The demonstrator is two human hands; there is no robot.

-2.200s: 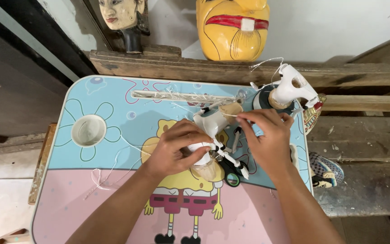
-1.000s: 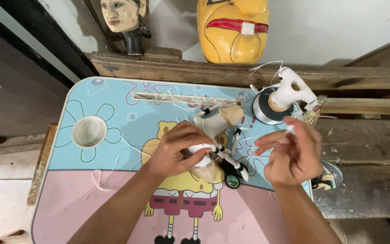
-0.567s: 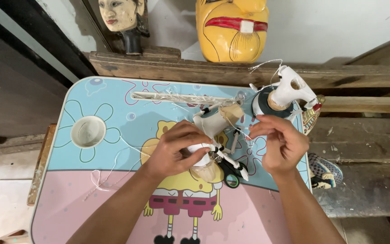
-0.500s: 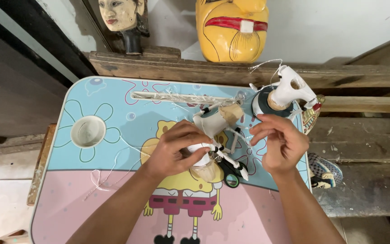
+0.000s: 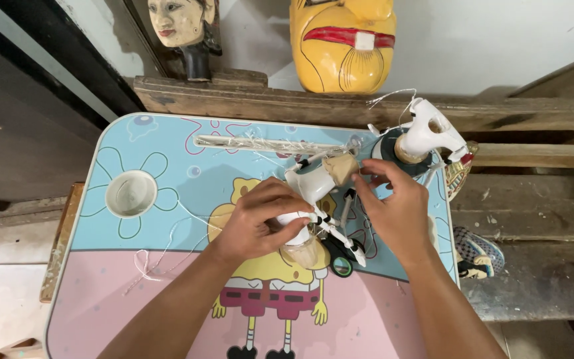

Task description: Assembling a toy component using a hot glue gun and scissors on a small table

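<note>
A white puppet body (image 5: 308,183) with a bare tan neck stub lies tilted over the middle of a small cartoon-printed table (image 5: 167,166), its neck end pointing to the far right. The left hand (image 5: 260,223) is wrapped around the near part of the puppet body, fingers curled over a white piece and thumb under it. The right hand (image 5: 396,206) is just to the right, its fingertips pinched close at the neck stub; whether they grip a thread there is too fine to tell. A thin black-and-white striped puppet arm (image 5: 340,233) hangs from the body between the two hands, running toward the near right. Farther right, on the table's far right corner, stands a white puppet head (image 5: 426,133) on a dark round base, with loose thread above it. A long stick wound with pale thread (image 5: 267,143) lies along the far edge of the table. On the left, a round cup hollow (image 5: 131,193) is set into the tabletop, and a loose white thread (image 5: 161,256) trails nearby. Beyond the table, a wooden beam (image 5: 267,103) bears a yellow mask (image 5: 343,43) and a pale carved head (image 5: 181,26).
</note>
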